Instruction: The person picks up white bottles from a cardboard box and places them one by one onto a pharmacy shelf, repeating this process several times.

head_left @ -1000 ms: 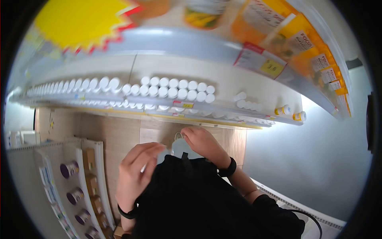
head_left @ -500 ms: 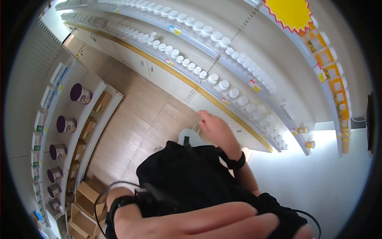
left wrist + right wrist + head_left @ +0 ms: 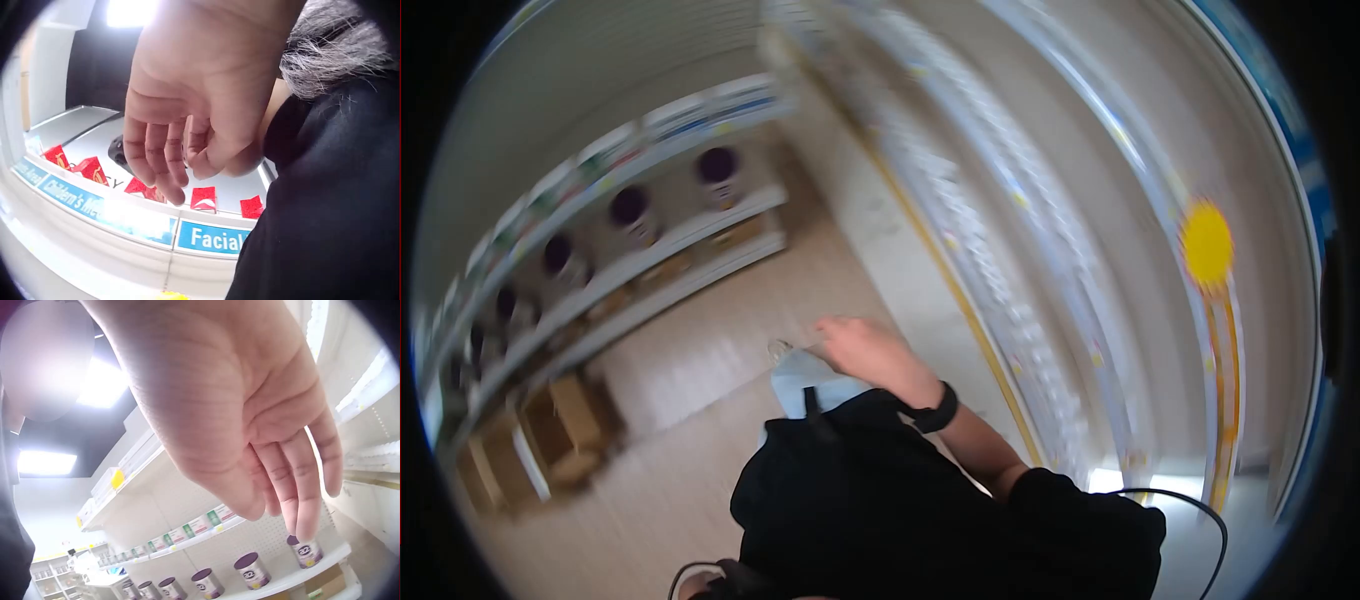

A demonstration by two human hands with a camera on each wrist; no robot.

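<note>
My right hand (image 3: 870,352) hangs in front of my body in the head view, a dark band around its wrist. Seen by the right wrist camera, its fingers (image 3: 300,469) droop loosely and hold nothing. Beside it, below the black shirt (image 3: 870,500), shows a pale blue thing (image 3: 808,378) with a light loop at its tip. My left hand (image 3: 194,106) is raised next to the dark clothing and grey hair (image 3: 337,47) in the left wrist view. Its fingers bend loosely around nothing.
Shelves with rows of white bottles (image 3: 960,225) run along the right. On the left, a shelf holds purple-lidded tins (image 3: 635,215). Open cardboard boxes (image 3: 565,430) stand on the wooden floor (image 3: 690,400). Red boxes (image 3: 204,199) sit above a blue sign strip (image 3: 209,239).
The head view has swung left, bringing the tins and cardboard boxes nearer the middle. My left hand came back from the front, crossed low over the body, and has left the head view.
</note>
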